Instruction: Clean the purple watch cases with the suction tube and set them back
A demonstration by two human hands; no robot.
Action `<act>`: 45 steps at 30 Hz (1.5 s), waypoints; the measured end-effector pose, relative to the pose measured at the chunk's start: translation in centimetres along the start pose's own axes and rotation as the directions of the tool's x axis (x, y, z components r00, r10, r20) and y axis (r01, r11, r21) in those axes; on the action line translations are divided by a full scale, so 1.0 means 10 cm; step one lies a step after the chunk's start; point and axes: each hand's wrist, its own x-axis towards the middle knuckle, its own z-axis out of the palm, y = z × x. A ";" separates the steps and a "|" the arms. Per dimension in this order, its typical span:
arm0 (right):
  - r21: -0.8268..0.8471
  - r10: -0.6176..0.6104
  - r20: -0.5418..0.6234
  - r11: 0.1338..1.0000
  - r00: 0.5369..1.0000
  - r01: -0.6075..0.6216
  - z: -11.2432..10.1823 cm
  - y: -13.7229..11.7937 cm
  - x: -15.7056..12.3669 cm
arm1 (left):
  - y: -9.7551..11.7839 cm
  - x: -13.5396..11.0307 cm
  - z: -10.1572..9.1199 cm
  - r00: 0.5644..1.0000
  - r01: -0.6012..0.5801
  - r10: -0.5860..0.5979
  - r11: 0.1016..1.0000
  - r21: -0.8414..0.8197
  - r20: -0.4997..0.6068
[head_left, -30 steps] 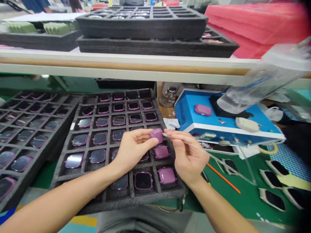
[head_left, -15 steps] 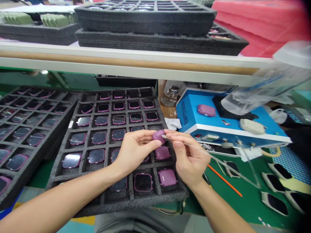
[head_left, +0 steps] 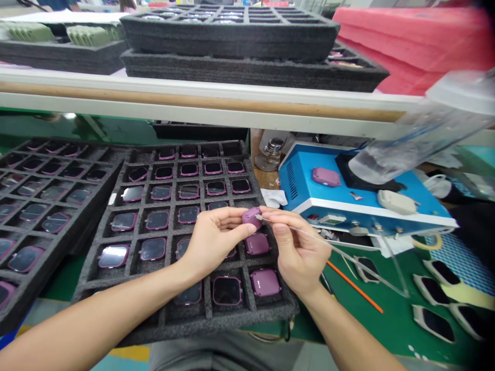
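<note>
A small purple watch case (head_left: 252,218) is pinched between the thumb and fingers of my left hand (head_left: 216,232), above the right side of the middle foam tray (head_left: 232,322). My right hand (head_left: 299,250) is closed around a thin clear tube (head_left: 359,260), its fingertips close to the case. The tube's pale tip (head_left: 259,217) meets the side of the case; whether it sits inside is too small to tell. From there the tube runs right and loops up toward a blue machine (head_left: 294,180). Beneath my hands, purple watch cases (head_left: 265,282) lie in the tray's cells.
Another foam tray (head_left: 77,226) of watches stands at the left. On the green mat are an orange stick (head_left: 356,286) and several pale watches (head_left: 433,323). A tilted clear cylinder (head_left: 386,154) rests on the machine. A shelf (head_left: 193,105) crosses above.
The view has shifted slightly, so the machine and mat sit a little further left. Both hands keep the same grip, with the tube tip still at the watch case.
</note>
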 end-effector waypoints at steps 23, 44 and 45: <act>0.084 0.020 0.017 0.996 1.000 -0.021 0.03 0.01 0.09 | 0.02 0.03 -0.04 0.996 -0.063 0.073 0.980 0.187 -0.047; 0.119 -0.001 -0.008 0.993 1.000 0.002 0.06 0.01 0.16 | 0.06 0.07 -0.02 0.988 0.002 0.035 0.972 0.237 -0.150; 0.114 0.000 -0.008 0.993 1.000 0.001 0.05 0.01 0.16 | 0.06 0.07 -0.03 0.988 0.001 0.036 0.971 0.238 -0.151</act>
